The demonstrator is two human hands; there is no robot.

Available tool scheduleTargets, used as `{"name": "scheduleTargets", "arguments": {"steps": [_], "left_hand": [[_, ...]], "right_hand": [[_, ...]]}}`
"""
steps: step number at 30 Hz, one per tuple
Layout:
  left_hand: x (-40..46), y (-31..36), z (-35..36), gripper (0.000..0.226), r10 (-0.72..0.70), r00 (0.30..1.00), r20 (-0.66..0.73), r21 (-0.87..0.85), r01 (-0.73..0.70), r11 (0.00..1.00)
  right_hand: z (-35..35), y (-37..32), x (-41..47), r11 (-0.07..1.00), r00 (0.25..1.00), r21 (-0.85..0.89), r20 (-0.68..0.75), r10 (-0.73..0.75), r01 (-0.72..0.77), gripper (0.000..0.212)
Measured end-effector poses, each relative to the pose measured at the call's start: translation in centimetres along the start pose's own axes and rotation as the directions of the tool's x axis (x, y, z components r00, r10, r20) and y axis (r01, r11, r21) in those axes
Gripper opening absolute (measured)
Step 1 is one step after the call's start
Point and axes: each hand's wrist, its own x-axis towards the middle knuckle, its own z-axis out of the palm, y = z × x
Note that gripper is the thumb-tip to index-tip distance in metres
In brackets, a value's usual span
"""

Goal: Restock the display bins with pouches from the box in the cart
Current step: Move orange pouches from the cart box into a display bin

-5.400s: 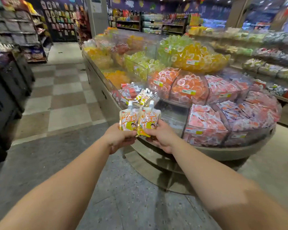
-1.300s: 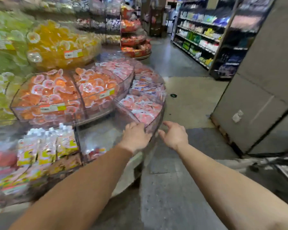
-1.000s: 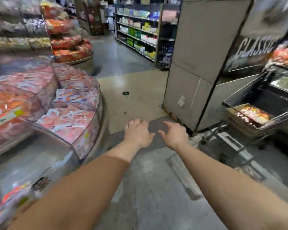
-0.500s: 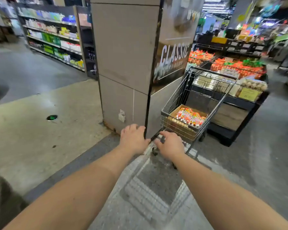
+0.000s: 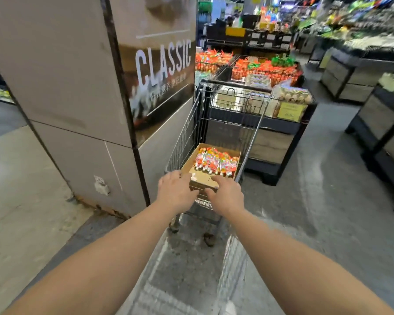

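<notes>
A wire shopping cart [image 5: 191,130] stands ahead of me beside a pillar. Inside it lies an open cardboard box [image 5: 203,177] with several red and orange spouted pouches [image 5: 216,161] packed at its far end. My left hand [image 5: 175,192] and my right hand [image 5: 225,194] are stretched out side by side toward the near edge of the cart, fingers relaxed, holding nothing. The display bins are out of view.
A large grey pillar [image 5: 73,87] with a "CLASSIC" poster [image 5: 162,64] rises at the cart's left. Behind the cart stands a dark display stand [image 5: 273,133] with eggs and orange-red goods. More dark stands [image 5: 373,110] line the right. Grey floor [image 5: 316,212] lies between.
I have turned away from the bins, where I held two pouches, toward the cart. Both hands, now empty, have come closer to the cart and box.
</notes>
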Motion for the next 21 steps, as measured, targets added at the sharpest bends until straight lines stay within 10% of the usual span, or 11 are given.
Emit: {"name": "scheduleTargets", "arguments": {"steps": [21], "left_hand": [[36.9, -5.0, 11.1, 0.06, -0.313, 0.911, 0.267, -0.092, 0.347, 0.933]], "right_hand": [[7.8, 6.4, 40.8, 0.994, 0.904, -0.071, 0.415, 0.107, -0.085, 0.051]]}}
